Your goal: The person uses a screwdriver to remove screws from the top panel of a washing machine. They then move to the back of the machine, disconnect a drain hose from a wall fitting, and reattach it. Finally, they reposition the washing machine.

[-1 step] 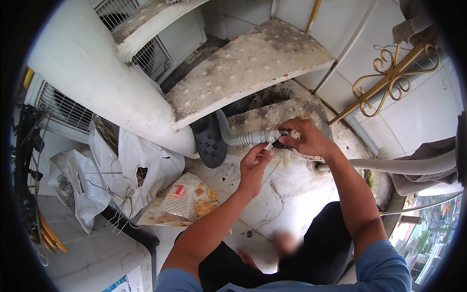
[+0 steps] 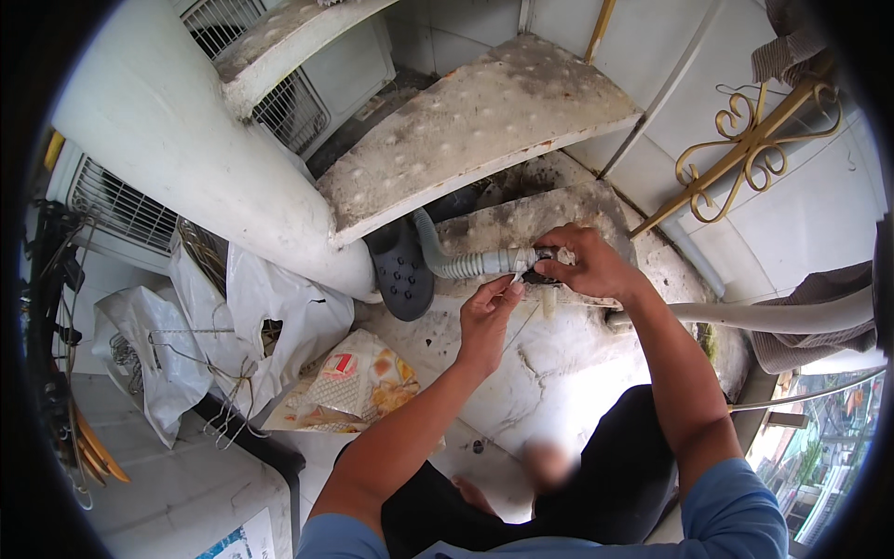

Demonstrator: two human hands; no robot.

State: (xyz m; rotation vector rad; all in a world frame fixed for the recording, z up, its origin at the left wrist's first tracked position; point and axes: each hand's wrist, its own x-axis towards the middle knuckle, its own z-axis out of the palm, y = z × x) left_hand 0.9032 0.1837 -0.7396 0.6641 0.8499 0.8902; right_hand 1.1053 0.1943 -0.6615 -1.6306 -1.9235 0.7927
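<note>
A grey corrugated hose [image 2: 466, 264] curves out from beneath the stone step and ends at a dark fitting [image 2: 540, 272]. My right hand [image 2: 593, 267] is closed around that fitting, thumb and fingers on either side. Just below the hose's end, my left hand [image 2: 486, 321] pinches a small white strip [image 2: 519, 278] between thumb and fingertips; the strip touches the joint of hose and fitting. What the strip is made of is too small to tell. A short pale stub [image 2: 548, 302] shows under the fitting.
Curved stone steps [image 2: 484, 130] rise ahead round a white column [image 2: 196, 130]. A dark clog [image 2: 402, 279] stands by the hose. White plastic bags [image 2: 270, 317] with wire hangers and a patterned package [image 2: 358, 382] lie left. A pale pipe [image 2: 764, 317] runs past my right forearm.
</note>
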